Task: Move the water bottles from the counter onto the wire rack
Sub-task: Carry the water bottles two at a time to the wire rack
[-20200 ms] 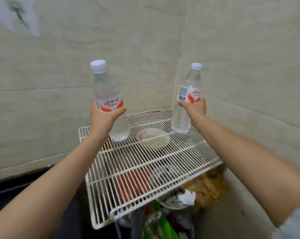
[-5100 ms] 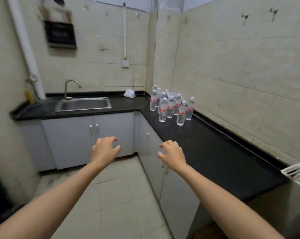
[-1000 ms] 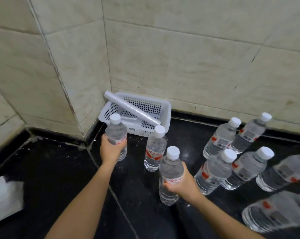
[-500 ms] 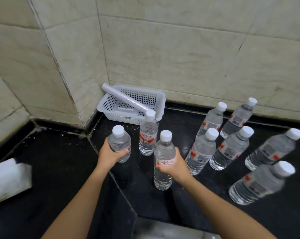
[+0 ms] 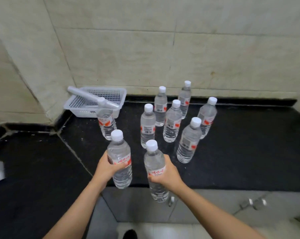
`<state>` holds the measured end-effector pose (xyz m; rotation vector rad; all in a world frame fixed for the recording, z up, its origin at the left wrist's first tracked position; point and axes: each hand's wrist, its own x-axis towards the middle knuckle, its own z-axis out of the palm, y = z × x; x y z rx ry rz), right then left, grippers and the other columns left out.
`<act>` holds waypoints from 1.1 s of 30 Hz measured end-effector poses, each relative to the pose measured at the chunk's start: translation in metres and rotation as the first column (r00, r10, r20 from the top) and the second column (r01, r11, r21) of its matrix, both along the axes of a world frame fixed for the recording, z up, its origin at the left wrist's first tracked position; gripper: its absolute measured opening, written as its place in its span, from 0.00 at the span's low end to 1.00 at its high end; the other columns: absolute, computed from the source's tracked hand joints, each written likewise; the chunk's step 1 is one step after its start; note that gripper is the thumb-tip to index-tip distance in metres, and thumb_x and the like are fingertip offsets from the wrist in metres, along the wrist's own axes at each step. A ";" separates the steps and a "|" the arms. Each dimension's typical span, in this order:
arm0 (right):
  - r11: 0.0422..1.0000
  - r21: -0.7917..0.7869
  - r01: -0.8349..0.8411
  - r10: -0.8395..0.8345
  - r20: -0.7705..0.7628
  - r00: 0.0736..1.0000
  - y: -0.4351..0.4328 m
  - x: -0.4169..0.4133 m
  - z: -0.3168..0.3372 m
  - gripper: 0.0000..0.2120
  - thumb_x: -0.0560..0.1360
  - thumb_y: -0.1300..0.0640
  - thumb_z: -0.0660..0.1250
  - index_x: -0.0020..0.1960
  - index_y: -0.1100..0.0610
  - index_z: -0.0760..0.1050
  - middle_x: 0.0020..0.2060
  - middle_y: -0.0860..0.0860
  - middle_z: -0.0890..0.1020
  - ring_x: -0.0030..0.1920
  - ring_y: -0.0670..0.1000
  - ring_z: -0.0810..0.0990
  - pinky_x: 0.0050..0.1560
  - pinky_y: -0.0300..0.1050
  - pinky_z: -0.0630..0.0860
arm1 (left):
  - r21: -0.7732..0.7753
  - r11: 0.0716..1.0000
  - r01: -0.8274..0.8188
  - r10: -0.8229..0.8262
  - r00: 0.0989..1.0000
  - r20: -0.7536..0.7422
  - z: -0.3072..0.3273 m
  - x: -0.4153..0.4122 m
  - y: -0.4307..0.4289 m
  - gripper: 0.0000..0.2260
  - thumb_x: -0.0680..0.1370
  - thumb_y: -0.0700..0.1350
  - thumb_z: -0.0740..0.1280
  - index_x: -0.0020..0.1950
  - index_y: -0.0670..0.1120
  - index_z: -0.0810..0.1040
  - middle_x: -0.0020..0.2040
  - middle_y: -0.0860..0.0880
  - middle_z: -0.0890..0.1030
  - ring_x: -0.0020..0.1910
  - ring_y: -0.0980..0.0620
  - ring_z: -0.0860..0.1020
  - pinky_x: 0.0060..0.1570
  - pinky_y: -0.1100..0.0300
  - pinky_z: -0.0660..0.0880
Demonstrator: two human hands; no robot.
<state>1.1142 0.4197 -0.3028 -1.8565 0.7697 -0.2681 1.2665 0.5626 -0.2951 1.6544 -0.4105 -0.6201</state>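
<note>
Bottles fill both of my grips. My left grip (image 5: 107, 168) is clamped round the red-labelled middle of the left bottle (image 5: 119, 150), and my right grip (image 5: 169, 176) is clamped the same way round the right bottle (image 5: 153, 160). Both are clear water bottles with white caps, held upright, just beside each other but apart. The right bottle's base hangs past the front edge of the black counter (image 5: 240, 149), over the grey cabinet front (image 5: 137, 206). The left bottle's base sits about level with that edge.

Beyond both grips, seven standing bottles (image 5: 147, 125) wait upright on the counter in a loose cluster. The nearest of them is just beyond and to the right of my right grip. Further off, beyond my left grip, a white perforated plastic basket (image 5: 111, 95) sits in the corner against the tiled wall (image 5: 145, 57). A white roll (image 5: 87, 97) lies slanted across the basket's rim, and one standing bottle is right in front of the basket.
</note>
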 end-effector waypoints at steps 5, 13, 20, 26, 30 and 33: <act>0.979 -0.024 0.204 -0.204 -0.001 0.979 -0.023 -0.098 0.000 0.32 0.52 0.48 0.69 0.55 0.50 0.65 0.46 0.47 0.77 0.48 0.50 0.77 0.48 0.40 0.70 | 0.049 0.969 0.244 -0.243 0.970 -0.017 -0.005 -0.078 -0.043 0.29 0.54 0.42 0.78 0.53 0.48 0.75 0.48 0.50 0.81 0.46 0.52 0.79 0.43 0.62 0.74; 0.833 -0.037 0.552 -0.551 0.047 0.833 -0.066 -0.241 -0.006 0.29 0.55 0.53 0.74 0.53 0.57 0.69 0.40 0.47 0.78 0.41 0.47 0.78 0.45 0.43 0.73 | 0.083 0.785 0.613 -0.617 0.787 0.017 0.008 -0.189 -0.123 0.33 0.51 0.49 0.76 0.55 0.48 0.74 0.47 0.54 0.81 0.44 0.60 0.79 0.43 0.67 0.74; 0.656 -0.100 0.748 -0.741 0.103 0.663 -0.109 -0.345 0.024 0.24 0.56 0.53 0.75 0.49 0.56 0.71 0.36 0.44 0.78 0.37 0.42 0.77 0.38 0.39 0.71 | 0.024 0.643 0.766 -0.766 0.642 0.033 0.027 -0.269 -0.199 0.24 0.62 0.35 0.76 0.54 0.46 0.74 0.48 0.49 0.81 0.47 0.53 0.80 0.44 0.65 0.77; 0.581 -0.211 0.786 -0.753 0.230 0.617 -0.170 -0.421 0.085 0.16 0.54 0.55 0.72 0.41 0.52 0.74 0.33 0.45 0.79 0.33 0.39 0.76 0.38 0.35 0.73 | -0.062 0.539 0.840 -0.837 0.542 0.074 0.052 -0.319 -0.296 0.24 0.63 0.38 0.76 0.56 0.48 0.75 0.51 0.47 0.82 0.51 0.50 0.80 0.52 0.54 0.76; 0.517 -0.326 0.791 -0.796 0.158 0.585 -0.236 -0.464 0.099 0.27 0.52 0.48 0.74 0.49 0.54 0.74 0.41 0.50 0.81 0.42 0.47 0.81 0.47 0.47 0.79 | -0.140 0.514 0.846 -0.845 0.528 0.088 0.066 -0.353 -0.370 0.29 0.53 0.46 0.77 0.53 0.50 0.76 0.49 0.49 0.82 0.48 0.52 0.81 0.47 0.58 0.76; 0.486 -0.343 0.804 -0.834 0.093 0.544 -0.287 -0.494 0.097 0.30 0.52 0.46 0.74 0.51 0.53 0.72 0.43 0.50 0.82 0.45 0.53 0.82 0.49 0.56 0.79 | -0.186 0.496 0.848 -0.852 0.517 0.082 0.070 -0.377 -0.422 0.29 0.58 0.40 0.77 0.58 0.46 0.74 0.51 0.48 0.82 0.50 0.51 0.80 0.49 0.56 0.76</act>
